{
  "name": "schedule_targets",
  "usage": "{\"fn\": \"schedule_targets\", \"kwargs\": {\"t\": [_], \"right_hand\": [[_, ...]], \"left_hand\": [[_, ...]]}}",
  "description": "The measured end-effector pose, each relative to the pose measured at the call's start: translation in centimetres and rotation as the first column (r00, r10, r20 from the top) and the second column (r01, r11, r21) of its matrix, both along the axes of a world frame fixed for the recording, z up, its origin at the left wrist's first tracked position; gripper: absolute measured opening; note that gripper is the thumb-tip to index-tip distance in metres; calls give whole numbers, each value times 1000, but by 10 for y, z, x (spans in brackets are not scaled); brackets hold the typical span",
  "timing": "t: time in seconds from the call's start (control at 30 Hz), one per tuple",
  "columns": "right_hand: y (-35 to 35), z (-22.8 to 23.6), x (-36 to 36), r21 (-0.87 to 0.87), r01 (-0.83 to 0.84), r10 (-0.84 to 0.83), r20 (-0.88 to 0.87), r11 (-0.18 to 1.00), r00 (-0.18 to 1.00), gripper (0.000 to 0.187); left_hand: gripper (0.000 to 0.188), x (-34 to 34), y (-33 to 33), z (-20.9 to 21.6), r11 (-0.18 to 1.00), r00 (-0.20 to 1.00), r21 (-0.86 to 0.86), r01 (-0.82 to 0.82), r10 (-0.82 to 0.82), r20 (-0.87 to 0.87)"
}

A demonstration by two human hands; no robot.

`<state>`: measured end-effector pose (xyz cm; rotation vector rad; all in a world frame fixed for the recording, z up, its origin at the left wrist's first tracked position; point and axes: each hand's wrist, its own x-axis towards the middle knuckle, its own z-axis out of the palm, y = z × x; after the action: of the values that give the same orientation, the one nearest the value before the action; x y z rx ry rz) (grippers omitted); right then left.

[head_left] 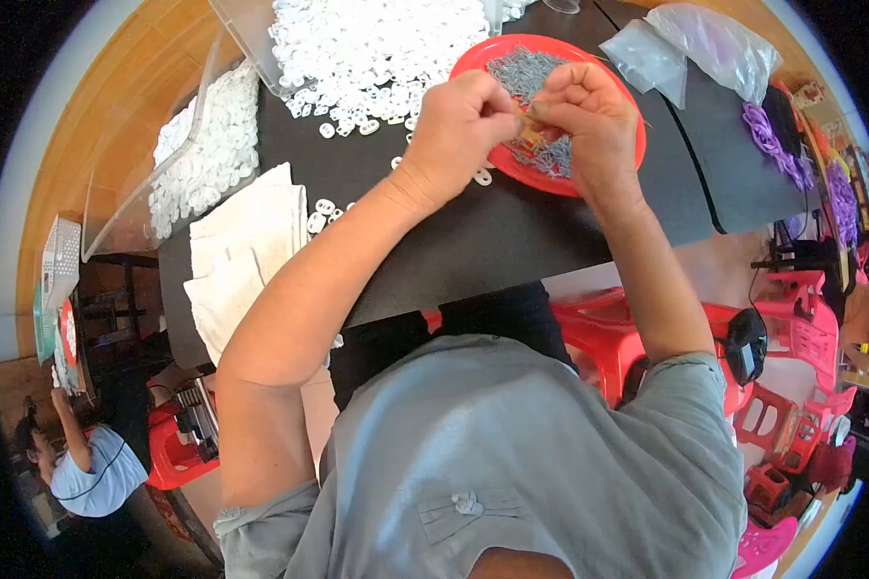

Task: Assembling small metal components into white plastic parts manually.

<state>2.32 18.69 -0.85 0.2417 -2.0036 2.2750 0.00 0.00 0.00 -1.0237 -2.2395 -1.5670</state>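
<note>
My left hand and my right hand meet above a red round plate. Both are closed in a pinch, fingertips close together. Whatever they hold between the fingers is too small to make out. On the plate lies a heap of thin grey pieces, with some orange-yellow bits below my fingertips. Just left of the plate, a big pile of small white oval plastic parts with holes spreads over the dark table. A few loose white parts rest beside the plate's near edge.
Another transparent bin of white parts stands at the left, with a folded white cloth nearer me. Transparent plastic bags and purple cord lie at the right. Red stools stand underneath; another person is at far left.
</note>
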Motion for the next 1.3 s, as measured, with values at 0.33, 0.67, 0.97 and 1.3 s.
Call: {"fn": "schedule_targets", "kwargs": {"t": [0.33,0.67,0.97,1.3], "right_hand": [[-26,9,55,853,427,293,-508,301,810,22],[-87,-8,59,786,538,384,-619,305,685,16],[-44,4,56,801,398,190,-520,447,833,14],[-25,0,-12,855,517,335,-501,48,798,14]], "left_hand": [[8,-10,-23,2,998,832,53,-20,-12,554],[7,-15,-41,12,993,791,110,48,-105,603],[5,-17,-47,15,980,826,-95,172,-91,556],[14,-24,-46,7,989,856,145,19,-91,509]]}}
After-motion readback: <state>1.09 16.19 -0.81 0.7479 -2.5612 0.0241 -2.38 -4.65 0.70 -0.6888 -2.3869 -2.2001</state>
